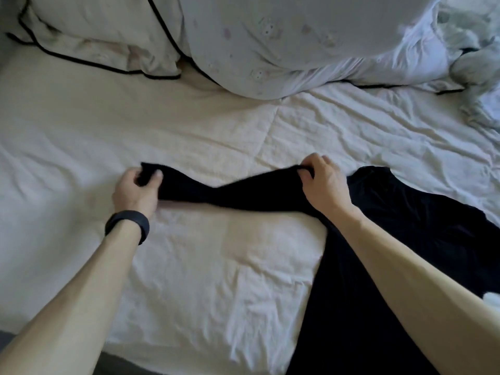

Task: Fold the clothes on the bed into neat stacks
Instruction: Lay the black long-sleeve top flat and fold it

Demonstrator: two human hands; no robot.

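Observation:
A black garment [378,239] lies on the right half of the white bed sheet [189,266], running off the lower edge of the view. One long part of it stretches leftward across the middle of the bed. My left hand [136,192], with a black band on the wrist, grips the far end of that stretched part. My right hand [322,182] pinches the garment's upper edge where the stretched part meets the body. The cloth between the two hands is lifted slightly and twisted.
Two pillows sit at the head of the bed: a cream one with black piping [94,33] at left and a larger white patterned one [284,41] at centre. Crumpled pale cloth [476,50] lies at the far right. The bed's near edge [162,358] runs along the bottom.

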